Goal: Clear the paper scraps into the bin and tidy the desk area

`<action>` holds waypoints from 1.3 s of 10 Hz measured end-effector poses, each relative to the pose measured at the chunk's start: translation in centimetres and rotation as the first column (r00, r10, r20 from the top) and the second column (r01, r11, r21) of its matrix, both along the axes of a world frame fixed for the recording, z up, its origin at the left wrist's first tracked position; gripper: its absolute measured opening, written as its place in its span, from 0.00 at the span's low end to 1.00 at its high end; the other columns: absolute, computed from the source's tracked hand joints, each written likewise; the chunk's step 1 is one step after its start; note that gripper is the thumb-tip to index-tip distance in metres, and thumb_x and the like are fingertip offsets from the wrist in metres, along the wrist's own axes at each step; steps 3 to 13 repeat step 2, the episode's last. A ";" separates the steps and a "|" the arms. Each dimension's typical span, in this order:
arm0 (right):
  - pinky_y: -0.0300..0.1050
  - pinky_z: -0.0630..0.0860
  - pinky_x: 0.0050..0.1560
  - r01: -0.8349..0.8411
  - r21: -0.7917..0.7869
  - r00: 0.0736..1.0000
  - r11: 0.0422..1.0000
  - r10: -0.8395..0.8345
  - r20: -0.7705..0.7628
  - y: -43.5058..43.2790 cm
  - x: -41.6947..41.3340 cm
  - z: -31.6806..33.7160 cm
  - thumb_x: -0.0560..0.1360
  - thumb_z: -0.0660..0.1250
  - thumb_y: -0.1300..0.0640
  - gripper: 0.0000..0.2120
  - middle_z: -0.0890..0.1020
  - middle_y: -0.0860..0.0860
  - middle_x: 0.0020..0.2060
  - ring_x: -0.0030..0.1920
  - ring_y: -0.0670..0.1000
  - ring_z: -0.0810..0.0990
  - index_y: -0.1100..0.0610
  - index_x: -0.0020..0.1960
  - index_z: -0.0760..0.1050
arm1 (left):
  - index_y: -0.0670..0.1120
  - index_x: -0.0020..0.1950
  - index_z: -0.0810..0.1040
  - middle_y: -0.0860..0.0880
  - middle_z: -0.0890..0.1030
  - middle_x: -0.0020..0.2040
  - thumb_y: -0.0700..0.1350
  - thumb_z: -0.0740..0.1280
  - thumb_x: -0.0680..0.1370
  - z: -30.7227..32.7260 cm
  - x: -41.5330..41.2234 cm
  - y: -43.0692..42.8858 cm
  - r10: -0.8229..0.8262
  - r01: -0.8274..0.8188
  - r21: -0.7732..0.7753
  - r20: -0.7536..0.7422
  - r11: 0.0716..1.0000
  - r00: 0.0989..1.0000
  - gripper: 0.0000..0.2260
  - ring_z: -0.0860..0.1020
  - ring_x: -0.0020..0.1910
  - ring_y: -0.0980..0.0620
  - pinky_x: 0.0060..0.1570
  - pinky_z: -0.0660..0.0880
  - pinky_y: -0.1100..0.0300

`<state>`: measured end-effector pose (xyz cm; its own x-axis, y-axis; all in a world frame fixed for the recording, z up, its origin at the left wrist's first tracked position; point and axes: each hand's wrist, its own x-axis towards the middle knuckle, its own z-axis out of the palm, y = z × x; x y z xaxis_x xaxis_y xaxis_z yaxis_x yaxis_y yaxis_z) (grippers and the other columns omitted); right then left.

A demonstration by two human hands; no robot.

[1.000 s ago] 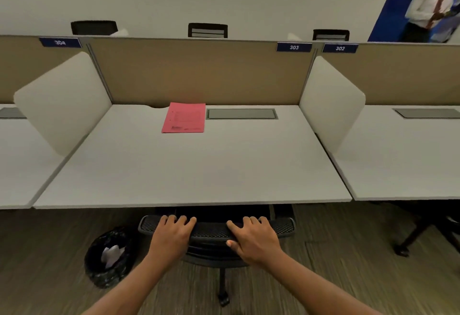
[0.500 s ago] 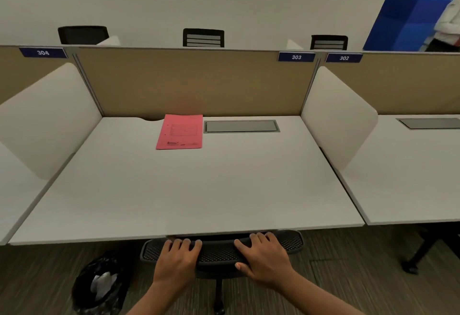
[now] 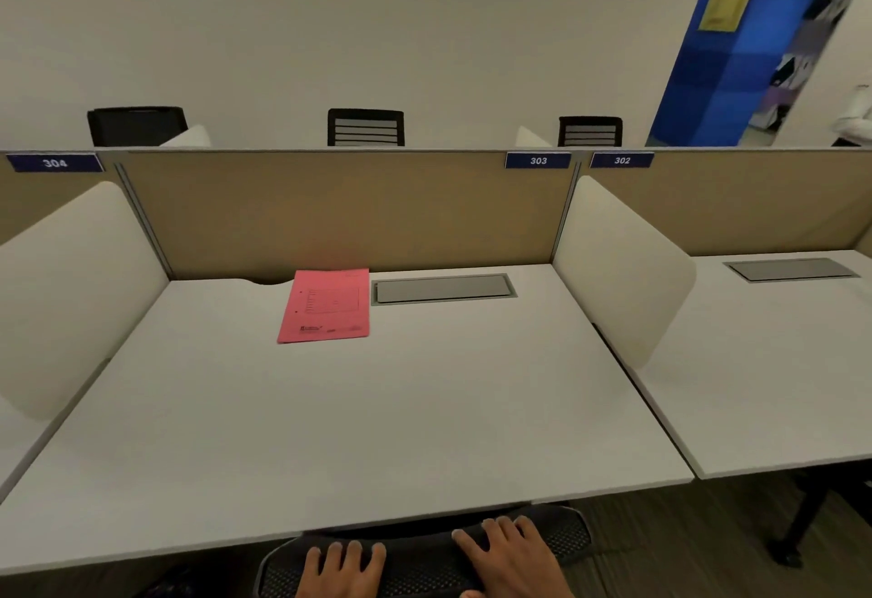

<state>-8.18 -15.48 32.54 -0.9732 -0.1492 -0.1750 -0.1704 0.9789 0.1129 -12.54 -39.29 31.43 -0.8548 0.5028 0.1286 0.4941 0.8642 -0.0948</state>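
Only the one head view to go on, so here goes. The desk [image 3: 330, 432] is looking pretty much done: I'm not seeing a single paper scrap anywhere on the top. The only loose thing sitting on it is a pink folder [image 3: 324, 305], lying flat up around 12 o'clock, squared against the back divider [image 3: 339, 215] and just beside the closed cable hatch [image 3: 442, 288], which is sitting at roughly 1 o'clock.

Down at 6 o'clock, both hands are resting on the top of the chair back [image 3: 424, 555], which is poking out just under the front edge of the desk. The left hand [image 3: 342, 567] is lying flat with fingers spread, not clenching anything. The right hand [image 3: 512, 555] is draping over the mesh the same way, fingers loose, not wrapped round it.

My guess is the chair is getting tucked in, so this is looking like the last bit of tidying.

As for the bin, it's not showing clearly. There's something dark at 7 o'clock under the desk edge, but I can't tell what it is or what's in it.
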 end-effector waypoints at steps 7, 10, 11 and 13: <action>0.66 0.68 0.57 0.171 -0.009 0.968 0.985 -0.170 -0.185 0.7 -2.9 4.1 0.64 0.51 0.23 0.41 0.82 0.60 0.53 0.56 0.62 0.80 0.49 0.64 0.76 | 0.50 0.61 0.75 0.44 0.85 0.51 0.74 0.51 0.70 2.6 -4.9 -1.2 -0.022 0.021 0.006 0.210 1.000 0.977 0.35 0.84 0.46 0.44 0.38 0.80 0.47; 0.66 0.68 0.57 0.171 -0.009 0.968 0.985 -0.170 -0.185 0.7 -2.9 4.1 0.64 0.51 0.23 0.41 0.82 0.60 0.53 0.56 0.62 0.80 0.49 0.64 0.76 | 0.50 0.61 0.75 0.44 0.85 0.51 0.74 0.51 0.70 2.6 -4.9 -1.2 -0.022 0.021 0.006 0.210 1.000 0.977 0.35 0.84 0.46 0.44 0.38 0.80 0.47; 0.66 0.68 0.57 0.171 -0.009 0.968 0.985 -0.170 -0.185 0.7 -2.9 4.1 0.64 0.51 0.23 0.41 0.82 0.60 0.53 0.56 0.62 0.80 0.49 0.64 0.76 | 0.50 0.61 0.75 0.44 0.85 0.51 0.74 0.51 0.70 2.6 -4.9 -1.2 -0.022 0.021 0.006 0.210 1.000 0.977 0.35 0.84 0.46 0.44 0.38 0.80 0.47; 0.66 0.68 0.57 0.171 -0.009 0.968 0.985 -0.170 -0.185 0.7 -2.9 4.1 0.64 0.51 0.23 0.41 0.82 0.60 0.53 0.56 0.62 0.80 0.49 0.64 0.76 | 0.50 0.61 0.75 0.44 0.85 0.51 0.74 0.51 0.70 2.6 -4.9 -1.2 -0.022 0.021 0.006 0.210 1.000 0.977 0.35 0.84 0.46 0.44 0.38 0.80 0.47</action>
